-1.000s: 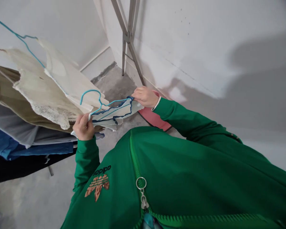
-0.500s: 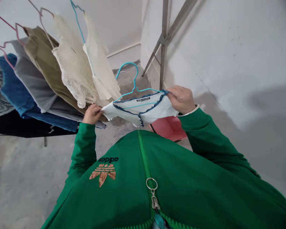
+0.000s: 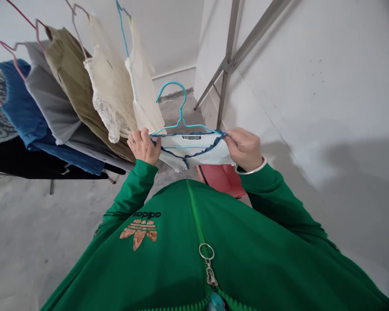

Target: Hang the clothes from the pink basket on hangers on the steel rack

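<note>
A white ribbed top (image 3: 210, 151) with dark blue scalloped trim hangs on a light blue hanger (image 3: 180, 116) in front of my chest. The hanger's hook points up and away from me, and its lower bar crosses inside the neckline. My left hand (image 3: 144, 146), with a ring on one finger, is closed on the top's left shoulder near the hanger's end. At the opposite shoulder, my right hand (image 3: 245, 147) pinches the trim and fabric between thumb and fingers. A pale bangle circles that wrist.
To the left hang several garments, among them a cream lace top (image 3: 112, 86), olive clothing (image 3: 69, 73) and a blue garment (image 3: 22, 108). A metal rack leg (image 3: 225, 82) stands ahead near the wall. Below the top is a pink basin (image 3: 218, 179).
My left hand has moved right and up from the sleeve to the shoulder by the hanger's end. My right hand keeps its pinch. The view has shifted slightly.
</note>
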Tool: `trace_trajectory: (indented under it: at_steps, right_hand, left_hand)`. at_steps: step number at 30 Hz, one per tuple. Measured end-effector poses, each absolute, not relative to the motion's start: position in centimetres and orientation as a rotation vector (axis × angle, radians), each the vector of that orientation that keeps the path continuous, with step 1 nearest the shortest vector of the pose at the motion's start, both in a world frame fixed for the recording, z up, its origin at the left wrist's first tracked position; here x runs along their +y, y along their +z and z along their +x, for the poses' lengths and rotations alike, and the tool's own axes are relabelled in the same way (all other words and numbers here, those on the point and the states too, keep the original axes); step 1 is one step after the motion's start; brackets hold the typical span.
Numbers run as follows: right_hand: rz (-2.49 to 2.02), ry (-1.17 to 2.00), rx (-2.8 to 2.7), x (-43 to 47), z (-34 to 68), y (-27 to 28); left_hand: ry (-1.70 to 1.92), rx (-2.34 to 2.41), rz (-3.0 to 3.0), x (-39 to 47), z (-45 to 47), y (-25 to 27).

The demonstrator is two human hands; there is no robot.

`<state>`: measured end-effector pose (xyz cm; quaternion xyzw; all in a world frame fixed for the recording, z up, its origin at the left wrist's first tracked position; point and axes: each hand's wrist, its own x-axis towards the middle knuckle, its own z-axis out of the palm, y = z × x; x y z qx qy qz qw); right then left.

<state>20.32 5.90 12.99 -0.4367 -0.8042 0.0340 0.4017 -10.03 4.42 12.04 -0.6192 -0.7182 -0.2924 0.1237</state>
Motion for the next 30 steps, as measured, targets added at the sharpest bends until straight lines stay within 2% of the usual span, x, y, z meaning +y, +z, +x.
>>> trace_trajectory:
  at_steps: [7,12,24,30]
  right_hand:
    - [-1.231,-0.071,-1.954,5.4,19.8,11.9]
    - [-1.265,-0.09,-1.946,5.3,20.2,11.4]
    - [-1.173,-0.027,-2.006,4.7,19.9,11.8]
    - [-1.172,-0.06,-2.009,4.1,19.7,11.9]
  left_hand:
    - [-0.841,-2.096,-1.973,4.4,-11.4,12.4]
    - [-0.998,-2.018,-2.219,3.7,-12.4,12.7]
    - [-1.215,-2.02,-2.027,4.1,-13.0,13.6]
    - [-1.159,-2.109,-1.903,4.1,-13.3,13.8]
